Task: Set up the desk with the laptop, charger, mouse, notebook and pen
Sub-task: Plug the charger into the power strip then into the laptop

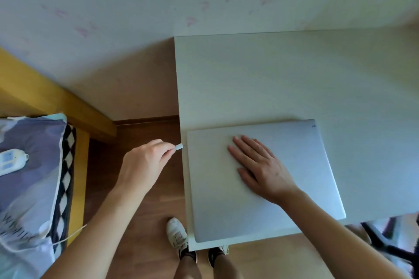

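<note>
A closed silver laptop [294,154] lies flat at the near left corner of the white desk [272,79]. My right hand [258,165] rests palm down on its lid, fingers spread. My left hand [145,161] pinches the white plug of the charger cable [179,147], whose tip is just off the laptop's left edge, level with it. A thin white cable [72,233] runs from under my left forearm toward the bed. Mouse, notebook and pen are not in view.
A bed with a yellow wooden frame [45,95] and purple bedding [29,176] stands at the left, with a white power strip [11,161] lying on it. Wooden floor [140,222] lies between bed and desk. A dark chair base [390,244] shows at the lower right.
</note>
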